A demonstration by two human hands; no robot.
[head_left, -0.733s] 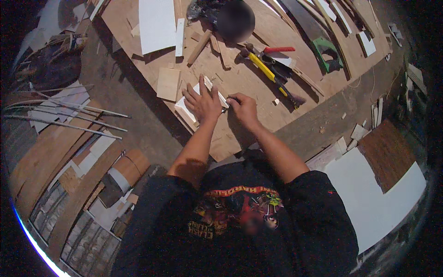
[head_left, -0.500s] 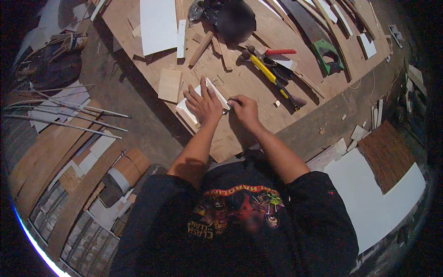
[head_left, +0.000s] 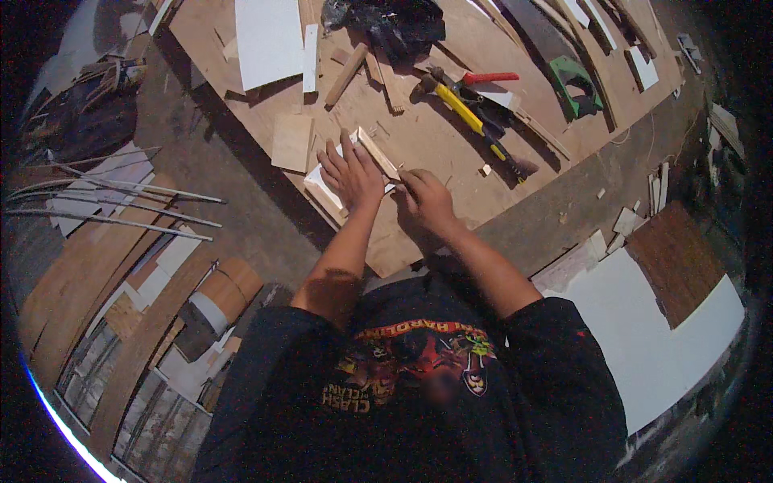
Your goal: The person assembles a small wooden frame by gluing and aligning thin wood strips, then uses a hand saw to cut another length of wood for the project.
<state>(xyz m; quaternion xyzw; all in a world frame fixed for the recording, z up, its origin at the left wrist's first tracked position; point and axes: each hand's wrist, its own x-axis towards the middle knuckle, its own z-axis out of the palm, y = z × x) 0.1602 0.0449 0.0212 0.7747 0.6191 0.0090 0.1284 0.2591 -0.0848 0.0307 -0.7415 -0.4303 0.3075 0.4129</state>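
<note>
My left hand (head_left: 354, 179) lies flat with its fingers spread, pressing on a small white-faced board (head_left: 320, 191) near the table's front corner. A narrow wooden strip (head_left: 378, 153) runs along the right edge of that board, beside my left fingers. My right hand (head_left: 428, 197) is closed at the near end of this strip, its fingertips touching or almost touching it. What sits between those fingers is hidden. To the left lies a square of bare plywood (head_left: 292, 143).
On the plywood table (head_left: 471, 197) lie a yellow-handled hammer (head_left: 459, 109), red-handled pliers (head_left: 491, 77), a green-handled saw (head_left: 576, 88) and a black plastic bag (head_left: 386, 28). Several wood offcuts and white panels (head_left: 270, 44) lie around. Metal rods (head_left: 145, 191) lie at the left, below table height.
The strip beside my left hand shows more of its bare wood side now. My right hand has shifted slightly at the strip's end. My left hand stays on the board.
</note>
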